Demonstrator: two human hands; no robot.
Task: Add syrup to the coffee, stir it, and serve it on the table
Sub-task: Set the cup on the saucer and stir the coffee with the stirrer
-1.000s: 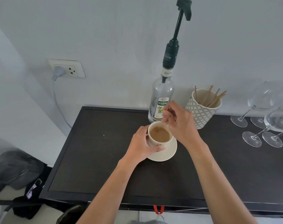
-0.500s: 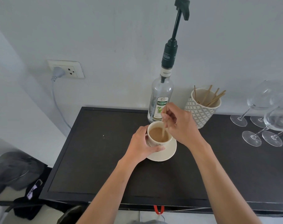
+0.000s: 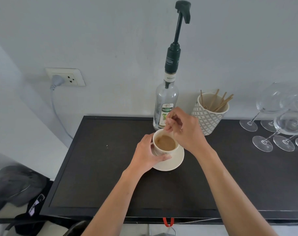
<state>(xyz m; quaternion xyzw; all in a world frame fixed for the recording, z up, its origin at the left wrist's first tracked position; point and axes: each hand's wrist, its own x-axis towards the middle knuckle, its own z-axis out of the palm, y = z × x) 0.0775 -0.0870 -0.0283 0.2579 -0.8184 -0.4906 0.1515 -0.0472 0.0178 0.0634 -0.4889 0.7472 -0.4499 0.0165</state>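
Note:
A cream cup (image 3: pixel 163 150) of light-brown coffee stands on a cream saucer (image 3: pixel 174 163) on the black table (image 3: pixel 97 167). My left hand (image 3: pixel 149 155) grips the cup's left side, thumb along its front. My right hand (image 3: pixel 184 129) pinches a thin wooden stir stick (image 3: pixel 170 117) over the cup's far rim; the stick's lower end is hidden behind my fingers. Just behind the cup stands the clear syrup bottle (image 3: pixel 166 106) with a tall dark pump.
A patterned white pot (image 3: pixel 209 116) with several wooden sticks stands right of the bottle. Several wine glasses (image 3: pixel 284 123) crowd the table's right end. A wall socket (image 3: pixel 66 77) with a grey cable is at the left. Dark bags (image 3: pixel 15 184) lie left, below the table.
My right hand has moved the stick round in the cup, from its middle to the far rim. The left hand, cup and saucer have stayed in place.

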